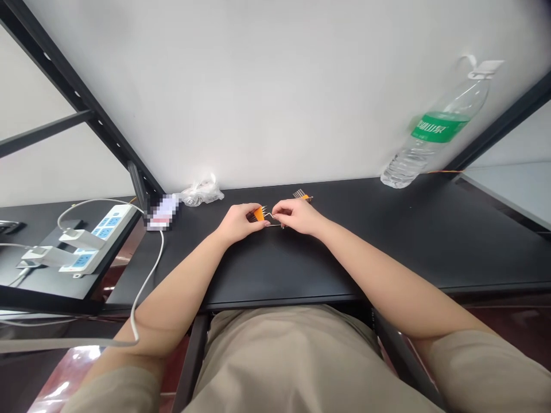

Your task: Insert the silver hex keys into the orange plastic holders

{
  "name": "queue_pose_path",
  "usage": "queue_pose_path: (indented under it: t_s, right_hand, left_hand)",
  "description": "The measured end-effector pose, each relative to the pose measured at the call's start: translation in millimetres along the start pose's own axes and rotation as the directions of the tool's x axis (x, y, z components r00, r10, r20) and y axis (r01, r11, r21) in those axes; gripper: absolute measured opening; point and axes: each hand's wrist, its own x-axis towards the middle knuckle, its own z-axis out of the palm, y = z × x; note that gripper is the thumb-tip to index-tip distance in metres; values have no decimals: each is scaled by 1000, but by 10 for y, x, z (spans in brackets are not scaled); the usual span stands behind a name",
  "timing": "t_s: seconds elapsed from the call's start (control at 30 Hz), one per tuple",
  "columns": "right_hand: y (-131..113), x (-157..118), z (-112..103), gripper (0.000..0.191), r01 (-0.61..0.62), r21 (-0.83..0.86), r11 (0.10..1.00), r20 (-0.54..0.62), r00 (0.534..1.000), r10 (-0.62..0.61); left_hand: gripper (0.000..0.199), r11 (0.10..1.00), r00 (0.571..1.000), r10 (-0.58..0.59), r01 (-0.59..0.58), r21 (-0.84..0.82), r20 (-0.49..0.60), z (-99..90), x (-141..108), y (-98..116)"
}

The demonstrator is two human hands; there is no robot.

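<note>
Over the middle of the black table, my left hand (241, 222) is closed around an orange hex key holder (259, 214). Several short metal ends stick up from the holder's far side. Close by on the right, my right hand (298, 215) pinches a thin, bent metal hex key (268, 214) between thumb and fingertips. The key spans the small gap between my hands; whether its end sits in the holder is too small to tell. Just behind my right hand lies a second orange piece (306, 198) with several metal rods.
A crumpled clear plastic bag (201, 192) and a blurred-out card-like item (162, 212) lie at the back left. A white power strip (107, 229) with plugs and cables is further left. A large water bottle (434, 129) leans on the white wall (275, 86) at right.
</note>
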Motion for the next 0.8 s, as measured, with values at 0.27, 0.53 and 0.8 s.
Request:
queue_pose_path:
  t_s: [0.27, 0.53, 0.8]
  right_hand:
    - [-45, 13, -22, 15, 137, -287, 948, -5, 990, -144]
    - [25, 43, -7, 16, 43, -274, 961, 47, 998, -31]
    - [182, 60, -179, 9, -9, -370, 929, 121, 991, 58]
  left_hand:
    - [40, 999, 999, 27, -27, 25, 21, 7, 10, 1]
    - [38, 998, 998, 51, -52, 30, 39, 5, 0, 36]
    - [35, 998, 999, 15, -17, 53, 39, -13, 5, 10]
